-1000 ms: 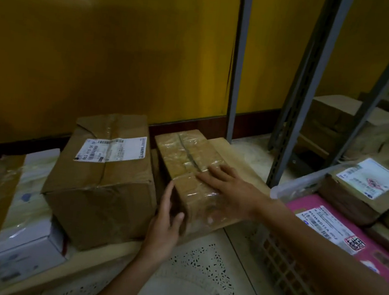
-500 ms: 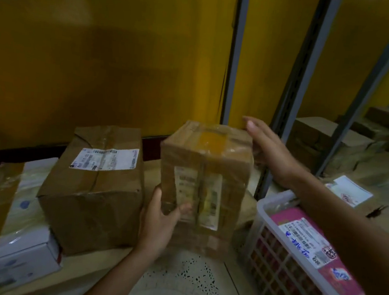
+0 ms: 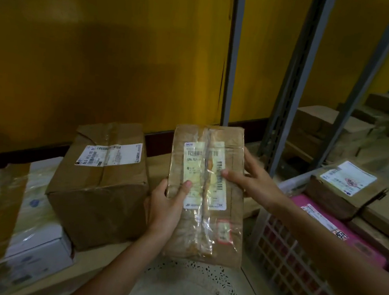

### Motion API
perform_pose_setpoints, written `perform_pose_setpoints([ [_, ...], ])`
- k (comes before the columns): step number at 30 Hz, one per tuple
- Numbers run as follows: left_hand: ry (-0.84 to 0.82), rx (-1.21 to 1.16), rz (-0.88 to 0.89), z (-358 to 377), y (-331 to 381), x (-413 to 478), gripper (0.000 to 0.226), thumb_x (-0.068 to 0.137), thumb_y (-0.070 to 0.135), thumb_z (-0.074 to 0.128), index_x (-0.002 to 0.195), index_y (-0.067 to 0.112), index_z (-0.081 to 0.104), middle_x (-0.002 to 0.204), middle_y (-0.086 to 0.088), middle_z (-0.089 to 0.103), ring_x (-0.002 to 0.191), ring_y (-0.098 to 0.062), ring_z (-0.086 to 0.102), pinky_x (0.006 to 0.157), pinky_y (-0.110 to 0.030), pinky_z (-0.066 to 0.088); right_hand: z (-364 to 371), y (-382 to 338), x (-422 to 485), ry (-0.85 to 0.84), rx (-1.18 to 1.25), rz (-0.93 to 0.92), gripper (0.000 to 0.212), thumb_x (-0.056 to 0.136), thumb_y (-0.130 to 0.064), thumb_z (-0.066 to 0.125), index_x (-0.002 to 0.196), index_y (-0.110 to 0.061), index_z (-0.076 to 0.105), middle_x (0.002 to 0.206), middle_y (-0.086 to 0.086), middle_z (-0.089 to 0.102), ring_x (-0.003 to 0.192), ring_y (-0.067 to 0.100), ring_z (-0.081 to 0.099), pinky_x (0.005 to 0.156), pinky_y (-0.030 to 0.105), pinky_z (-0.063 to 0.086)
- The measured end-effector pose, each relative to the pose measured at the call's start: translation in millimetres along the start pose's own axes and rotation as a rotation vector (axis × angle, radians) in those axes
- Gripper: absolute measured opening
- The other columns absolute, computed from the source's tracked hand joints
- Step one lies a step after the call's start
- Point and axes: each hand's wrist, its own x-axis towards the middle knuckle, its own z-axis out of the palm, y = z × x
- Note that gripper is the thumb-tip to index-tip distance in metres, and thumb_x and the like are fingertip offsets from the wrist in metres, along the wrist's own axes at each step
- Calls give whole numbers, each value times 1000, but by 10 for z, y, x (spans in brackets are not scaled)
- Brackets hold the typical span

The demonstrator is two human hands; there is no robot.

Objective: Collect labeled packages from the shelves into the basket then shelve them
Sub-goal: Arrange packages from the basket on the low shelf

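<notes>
A brown taped package (image 3: 226, 225) with a white shipping label facing me is held up in front of the low shelf. My left hand (image 3: 166, 204) grips its left edge, thumb on the label. My right hand (image 3: 247, 179) grips its right edge, thumb across the label's barcode. A white lattice basket (image 3: 296, 266) stands at the lower right, holding a pink labeled parcel (image 3: 325, 218) and a brown labeled box (image 3: 343, 187).
A larger brown labeled carton (image 3: 103, 181) sits on the wooden shelf board left of the held package. A white taped box (image 3: 7, 223) lies farther left. Grey metal shelf uprights (image 3: 289, 85) rise behind. More cartons (image 3: 322, 127) are stacked at the right.
The package was lying flat on the shelf, then tipped up and lifted; now its label faces me. My right hand moved from its top to its right edge.
</notes>
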Motion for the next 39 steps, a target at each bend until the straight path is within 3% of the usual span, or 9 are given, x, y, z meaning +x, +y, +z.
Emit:
perform_pose_setpoints([
  [2,-34,-27,23,-9,-10,-6,8,83,48,57,89,43,55,90,14,66,89,-11,63,70,-29,51,34,55,42,126,-86,-23,63,84,-38,63,140,-36,35,122,-11,57,102,9,61,84,28,54],
  [6,-458,-36,118,-18,-129,-114,76,65,57,71,123,67,24,135,24,38,115,2,46,83,-29,52,105,260,226,460,-110,134,50,91,-33,56,137,-22,39,117,2,58,90,13,58,77,24,49],
  [10,-560,308,89,-36,-407,-104,82,69,48,72,129,65,19,152,18,-13,141,-15,5,109,-41,22,157,498,308,62,-108,352,54,86,-38,61,135,-32,39,118,-7,52,86,4,54,67,21,45],
  [15,-336,289,83,196,-390,-101,75,85,34,62,139,50,13,156,5,3,140,-20,16,106,-37,29,239,555,528,217,-542,344,69,84,-51,60,142,-24,35,135,11,50,106,24,56,78,28,44],
  [19,-363,296,202,193,-489,-53,71,91,29,52,141,49,5,155,8,10,138,-13,22,99,-21,24,361,459,641,294,-620,405,51,89,-46,55,130,-16,48,98,10,58,69,15,53,60,25,44],
  [23,-406,473,392,64,-395,-25,65,93,25,45,145,36,8,155,14,-9,139,-9,18,99,-15,20,443,506,690,331,-647,334,39,95,-45,42,121,-16,50,88,6,58,72,19,59,63,32,50],
  [29,-290,888,814,-385,373,472,46,87,37,49,131,23,44,152,-1,23,138,-18,18,112,-44,14,468,629,615,325,-383,163,52,93,-46,46,140,-27,33,109,5,60,84,15,64,72,36,57],
  [33,-438,1160,547,-978,350,871,67,77,70,45,136,44,28,156,2,6,143,-22,-5,109,-59,-9,523,769,525,241,-228,85,52,89,-41,53,138,-38,36,114,-4,55,75,-1,61,53,12,49],
  [39,-588,1218,371,-1039,-26,828,81,82,66,43,137,51,-14,155,2,-20,141,-31,-18,107,-66,-6,615,650,600,276,-539,145,46,94,-49,40,138,-36,34,96,-2,63,82,14,63,72,39,56],
])
